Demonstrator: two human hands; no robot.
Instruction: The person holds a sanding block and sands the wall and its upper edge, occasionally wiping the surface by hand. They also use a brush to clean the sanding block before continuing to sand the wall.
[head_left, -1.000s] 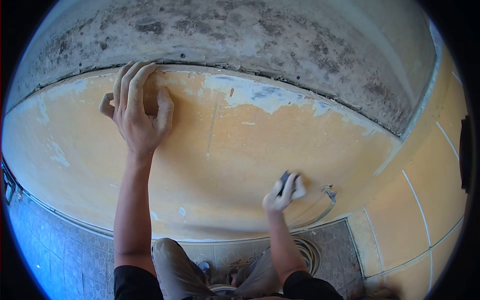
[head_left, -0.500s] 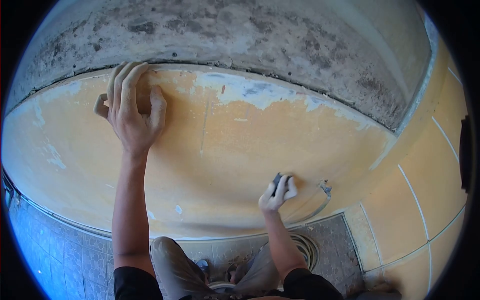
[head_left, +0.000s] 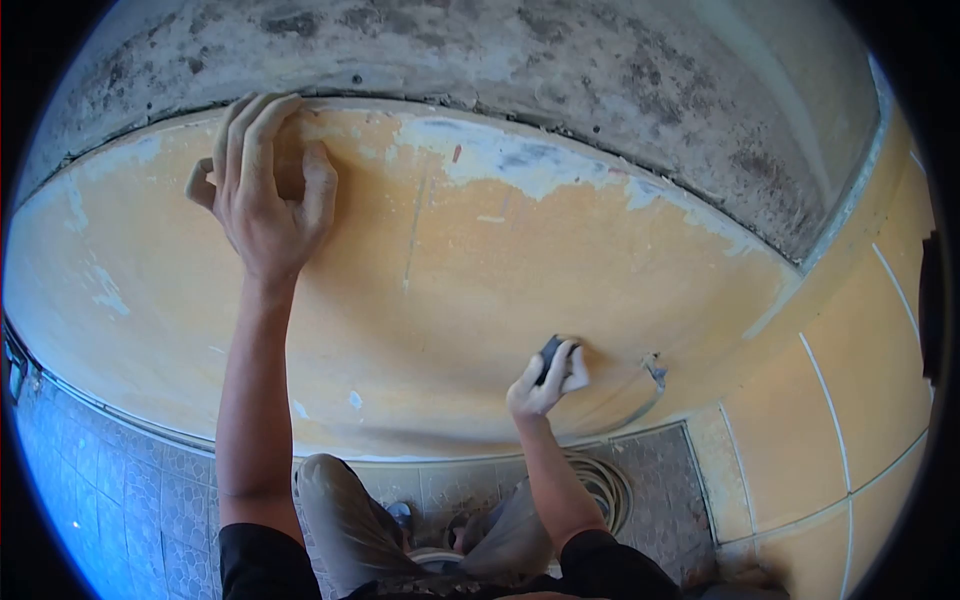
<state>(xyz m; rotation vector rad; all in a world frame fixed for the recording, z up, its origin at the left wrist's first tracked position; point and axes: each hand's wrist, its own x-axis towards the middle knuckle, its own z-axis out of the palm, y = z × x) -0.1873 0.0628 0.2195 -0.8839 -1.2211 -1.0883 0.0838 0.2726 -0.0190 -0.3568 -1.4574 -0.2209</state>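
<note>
My left hand (head_left: 268, 195) rests with its fingers apart on the upper edge of the yellow wall (head_left: 470, 290), holding nothing. Lower right, my right hand (head_left: 545, 380) grips a dark block (head_left: 549, 356) against the same wall, its fingers bent around it. The block's underside is hidden. White patches (head_left: 520, 160) of bare, worn surface run along the wall's top edge.
Above the wall lies a grey, stained surface (head_left: 470, 50). A pipe fitting (head_left: 655, 372) sticks out right of my right hand. A coiled hose (head_left: 608, 490) lies on the tiled floor (head_left: 150, 490). Yellow panels with pale lines (head_left: 790, 440) stand at the right.
My right hand and the block have shifted slightly left. The view has tilted a little, so the wall edge and my left hand appear higher. My left hand keeps its place on the edge.
</note>
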